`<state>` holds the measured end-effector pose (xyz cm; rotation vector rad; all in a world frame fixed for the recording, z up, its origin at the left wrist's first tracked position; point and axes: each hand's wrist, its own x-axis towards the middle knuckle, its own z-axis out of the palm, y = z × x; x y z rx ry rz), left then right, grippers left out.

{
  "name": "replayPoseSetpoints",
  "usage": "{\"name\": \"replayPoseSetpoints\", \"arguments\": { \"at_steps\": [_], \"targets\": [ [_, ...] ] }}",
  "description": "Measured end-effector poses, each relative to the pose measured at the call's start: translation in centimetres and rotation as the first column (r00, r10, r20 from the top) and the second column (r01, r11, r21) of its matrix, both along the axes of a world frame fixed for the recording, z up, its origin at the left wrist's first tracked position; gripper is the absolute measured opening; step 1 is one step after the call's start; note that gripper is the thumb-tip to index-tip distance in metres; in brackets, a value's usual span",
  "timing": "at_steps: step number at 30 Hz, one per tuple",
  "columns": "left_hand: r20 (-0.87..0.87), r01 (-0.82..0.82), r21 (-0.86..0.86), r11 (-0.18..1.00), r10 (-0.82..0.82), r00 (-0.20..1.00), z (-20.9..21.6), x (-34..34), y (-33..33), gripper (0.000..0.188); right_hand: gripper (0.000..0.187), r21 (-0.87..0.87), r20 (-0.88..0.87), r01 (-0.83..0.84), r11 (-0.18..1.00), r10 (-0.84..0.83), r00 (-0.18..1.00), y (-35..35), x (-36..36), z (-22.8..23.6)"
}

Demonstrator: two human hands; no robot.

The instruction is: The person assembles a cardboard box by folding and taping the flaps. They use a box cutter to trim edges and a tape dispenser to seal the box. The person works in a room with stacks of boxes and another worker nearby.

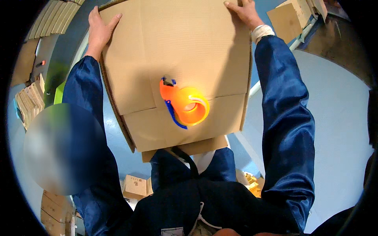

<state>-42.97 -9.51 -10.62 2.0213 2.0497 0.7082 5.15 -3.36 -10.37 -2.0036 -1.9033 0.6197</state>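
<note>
A wide brown cardboard box (189,51) fills the space between my arms, its creased upper face toward me; I cannot tell how deep it is. My left hand (101,30) grips its far left edge, thumb lying over the cardboard. At the far right, my right hand (245,13) holds the opposite side, partly cut off by the picture's top. On the cardboard lies a tape dispenser (171,91), orange with blue parts, loaded with a yellow-orange roll of tape (203,115). Neither hand touches the dispenser.
Flat cardboard pieces are stacked at the far left (55,17) and lower left (31,98). More cardboard (285,21) stands at the far right. A small carton (135,187) sits near my legs, with brown cartons (53,212) at lower left. A blurred patch covers part of my left sleeve.
</note>
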Motion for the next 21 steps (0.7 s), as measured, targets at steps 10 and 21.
{"name": "replayPoseSetpoints", "arguments": {
  "at_steps": [10,21],
  "targets": [
    [0.098,-0.299,-0.433,0.850,0.375,0.922,1.3,1.0,-2.8,0.113,0.087,-0.209,-0.009,-0.124,0.970,0.125,0.992,1.1,-1.0,4.3],
    [-0.120,-0.531,-0.524,0.665,0.560,0.820,6.2,6.6,-7.5,0.110,0.074,-0.318,0.213,-0.245,0.916,0.320,0.923,2.2,-1.7,5.8]
  ]
}}
